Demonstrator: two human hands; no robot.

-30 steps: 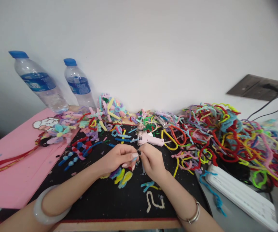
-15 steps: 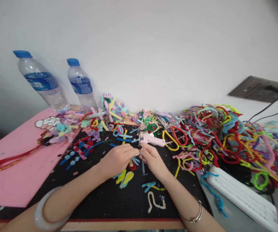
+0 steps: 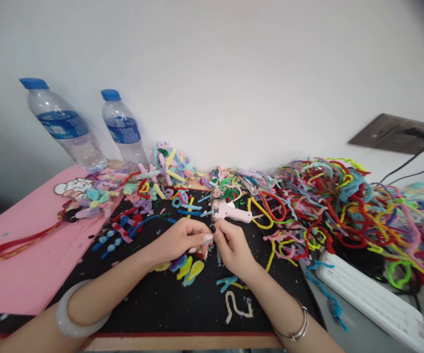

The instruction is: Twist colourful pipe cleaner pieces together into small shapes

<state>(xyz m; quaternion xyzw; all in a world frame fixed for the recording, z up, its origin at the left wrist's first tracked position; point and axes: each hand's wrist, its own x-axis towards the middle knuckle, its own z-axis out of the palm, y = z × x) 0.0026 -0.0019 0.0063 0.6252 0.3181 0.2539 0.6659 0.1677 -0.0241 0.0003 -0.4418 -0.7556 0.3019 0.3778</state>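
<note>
My left hand [image 3: 180,240] and my right hand [image 3: 233,246] meet over the black mat [image 3: 142,304], both with fingers closed in a pinch. Between their fingertips shows a small black fuzzy piece [image 3: 212,228], mostly covered by the fingers; its exact form I cannot make out. A bit of light blue shows by my left thumb. Just beyond the hands lies a pale pink glue gun [image 3: 234,213]. Under my left hand are yellow pipe-cleaner loops [image 3: 196,269] and a purple-blue one [image 3: 178,263]. A cream bent pipe cleaner [image 3: 238,309] lies nearer me.
A tangled heap of pipe cleaners [image 3: 344,206] fills the right side, beside a white power strip [image 3: 370,299]. Two water bottles [image 3: 121,122] stand at the back left. Pink sheets [image 3: 31,245] carry a red strap [image 3: 20,242]. A wall socket [image 3: 381,135] holds plugs.
My left fingers have curled and shifted slightly, baring the purple-blue and yellow loops beneath. My right hand has rolled inward and its fingers are curled more tightly. The things on the mat stay put.
</note>
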